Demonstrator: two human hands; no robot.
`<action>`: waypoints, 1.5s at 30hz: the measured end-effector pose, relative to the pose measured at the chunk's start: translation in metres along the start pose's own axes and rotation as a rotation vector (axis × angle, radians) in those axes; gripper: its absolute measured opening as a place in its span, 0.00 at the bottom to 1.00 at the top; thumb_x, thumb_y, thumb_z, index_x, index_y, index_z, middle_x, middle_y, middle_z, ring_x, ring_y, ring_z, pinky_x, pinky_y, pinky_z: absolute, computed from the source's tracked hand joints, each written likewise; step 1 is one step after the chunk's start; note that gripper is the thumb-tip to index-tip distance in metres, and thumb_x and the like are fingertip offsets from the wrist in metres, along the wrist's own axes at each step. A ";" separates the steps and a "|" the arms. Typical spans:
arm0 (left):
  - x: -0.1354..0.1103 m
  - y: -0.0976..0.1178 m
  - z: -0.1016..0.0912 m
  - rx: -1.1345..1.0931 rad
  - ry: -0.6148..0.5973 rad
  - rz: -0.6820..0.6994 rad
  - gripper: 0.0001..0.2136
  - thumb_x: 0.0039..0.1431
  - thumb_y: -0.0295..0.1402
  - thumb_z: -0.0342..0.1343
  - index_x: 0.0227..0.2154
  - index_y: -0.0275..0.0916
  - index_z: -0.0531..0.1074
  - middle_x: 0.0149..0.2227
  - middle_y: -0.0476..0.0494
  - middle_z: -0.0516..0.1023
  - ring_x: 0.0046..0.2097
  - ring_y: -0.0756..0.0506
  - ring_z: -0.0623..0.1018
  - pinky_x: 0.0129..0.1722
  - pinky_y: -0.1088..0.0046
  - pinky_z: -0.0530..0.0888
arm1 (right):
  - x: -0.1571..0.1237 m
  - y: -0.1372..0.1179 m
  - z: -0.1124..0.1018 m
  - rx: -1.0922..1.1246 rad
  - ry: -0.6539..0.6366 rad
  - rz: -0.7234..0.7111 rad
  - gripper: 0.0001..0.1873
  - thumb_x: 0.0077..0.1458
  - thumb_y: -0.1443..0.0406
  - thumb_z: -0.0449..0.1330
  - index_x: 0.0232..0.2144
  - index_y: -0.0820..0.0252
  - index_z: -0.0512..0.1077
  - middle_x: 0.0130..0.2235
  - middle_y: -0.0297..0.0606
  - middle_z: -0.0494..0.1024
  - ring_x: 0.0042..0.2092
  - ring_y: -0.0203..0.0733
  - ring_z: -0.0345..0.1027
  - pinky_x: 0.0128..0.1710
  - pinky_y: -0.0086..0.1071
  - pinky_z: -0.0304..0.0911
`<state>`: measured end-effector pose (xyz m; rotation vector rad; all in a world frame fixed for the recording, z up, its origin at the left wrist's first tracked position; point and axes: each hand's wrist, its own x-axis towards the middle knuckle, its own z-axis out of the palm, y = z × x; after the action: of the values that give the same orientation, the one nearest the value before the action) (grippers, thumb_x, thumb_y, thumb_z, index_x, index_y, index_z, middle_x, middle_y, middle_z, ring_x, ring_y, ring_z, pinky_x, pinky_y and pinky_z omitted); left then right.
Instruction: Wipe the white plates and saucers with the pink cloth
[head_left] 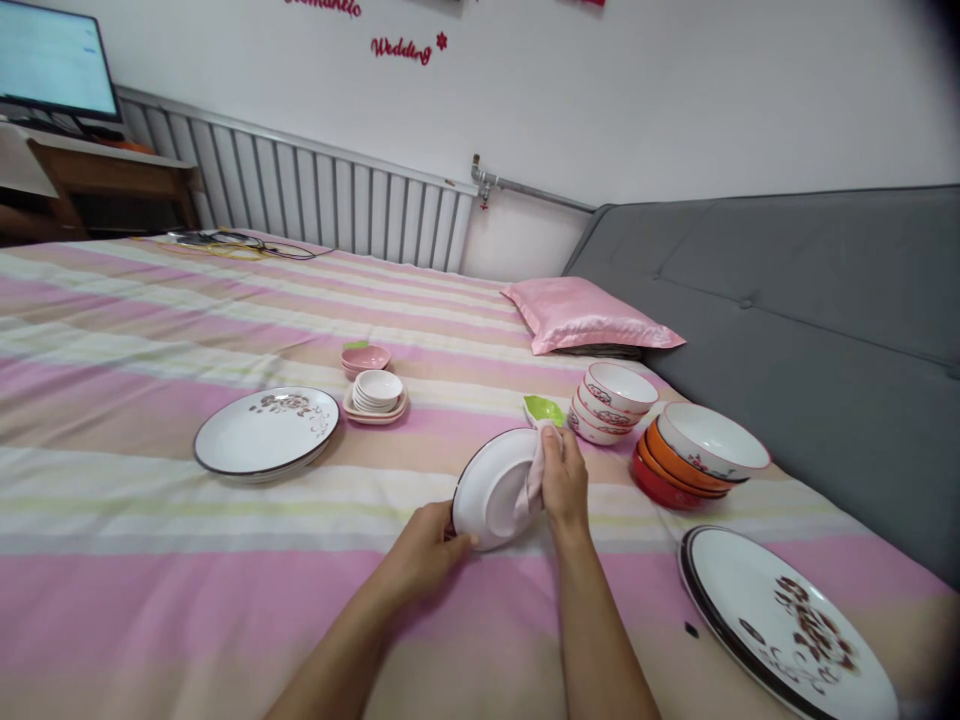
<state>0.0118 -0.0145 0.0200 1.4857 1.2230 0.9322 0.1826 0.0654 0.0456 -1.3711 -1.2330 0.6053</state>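
A white plate (480, 497) with a dark rim is held tilted above the bed, its underside facing me. My left hand (429, 555) grips its lower left edge, thumb on the underside and fingers behind. At the right edge, my right hand (564, 482) is closed on a pale pink cloth (534, 483) that lies against the plate. Just beyond the plate is a green leaf-shaped dish (543, 409). Nearby on the right stands a stack of white bowls (611, 400) with red rims.
On the striped bed (187, 600) are oval plates (262, 435) at left, small white dishes (377, 390), pink dishes (366, 358), larger stacked bowls (701, 450) and more oval plates (795, 620) at right. Farther back lie a pink pillow (589, 312) and cables (240, 243). A grey headboard (810, 290) borders the right.
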 end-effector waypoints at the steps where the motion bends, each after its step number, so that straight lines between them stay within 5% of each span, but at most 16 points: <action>1: 0.001 0.002 -0.001 -0.061 0.009 0.031 0.10 0.49 0.34 0.55 0.32 0.33 0.72 0.30 0.46 0.74 0.33 0.45 0.71 0.32 0.74 0.66 | 0.002 0.002 0.000 0.027 0.029 0.017 0.22 0.52 0.48 0.49 0.36 0.59 0.69 0.36 0.39 0.75 0.39 0.44 0.66 0.38 0.32 0.56; 7: -0.003 0.023 -0.007 -0.294 0.224 0.130 0.13 0.52 0.41 0.56 0.27 0.34 0.70 0.26 0.49 0.68 0.29 0.51 0.66 0.27 0.77 0.62 | 0.003 0.005 0.003 0.186 0.007 -0.014 0.22 0.54 0.50 0.48 0.29 0.61 0.69 0.29 0.35 0.72 0.32 0.39 0.62 0.33 0.29 0.55; 14: -0.011 0.035 -0.014 -0.373 0.316 0.113 0.14 0.54 0.42 0.55 0.35 0.36 0.73 0.29 0.48 0.71 0.32 0.50 0.67 0.29 0.78 0.63 | -0.022 -0.029 0.005 -0.040 -0.124 -0.234 0.19 0.59 0.53 0.46 0.26 0.58 0.65 0.24 0.30 0.66 0.28 0.37 0.59 0.30 0.28 0.53; 20: -0.011 0.036 -0.014 -0.331 0.288 0.153 0.14 0.56 0.41 0.54 0.38 0.37 0.74 0.29 0.48 0.71 0.31 0.49 0.67 0.29 0.78 0.63 | -0.039 -0.058 0.001 -0.254 -0.168 -0.476 0.15 0.60 0.57 0.46 0.33 0.58 0.68 0.32 0.36 0.73 0.36 0.42 0.65 0.37 0.32 0.55; 29: -0.011 0.034 -0.012 -0.244 0.191 0.256 0.13 0.59 0.40 0.51 0.37 0.37 0.73 0.32 0.48 0.72 0.37 0.47 0.68 0.37 0.75 0.66 | -0.059 -0.076 0.011 -0.514 -0.181 -0.685 0.14 0.58 0.57 0.50 0.31 0.58 0.70 0.30 0.38 0.71 0.36 0.43 0.62 0.40 0.36 0.52; 36: -0.011 0.037 -0.009 -0.264 0.073 0.125 0.17 0.55 0.41 0.54 0.45 0.37 0.69 0.42 0.42 0.74 0.43 0.42 0.71 0.41 0.71 0.68 | -0.036 -0.058 0.001 -0.387 -0.081 -0.531 0.17 0.58 0.55 0.49 0.29 0.59 0.70 0.29 0.38 0.73 0.34 0.43 0.65 0.37 0.33 0.53; 45: 0.000 0.010 -0.001 -0.177 -0.025 0.029 0.15 0.54 0.44 0.52 0.24 0.36 0.67 0.25 0.49 0.66 0.29 0.49 0.65 0.30 0.74 0.62 | -0.004 -0.025 -0.018 -0.242 0.093 -0.113 0.22 0.54 0.49 0.49 0.23 0.58 0.69 0.23 0.35 0.71 0.29 0.43 0.62 0.30 0.31 0.52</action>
<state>0.0133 -0.0142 0.0302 1.3732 1.0749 1.0116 0.1894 0.0499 0.0712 -1.5000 -1.3300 0.3177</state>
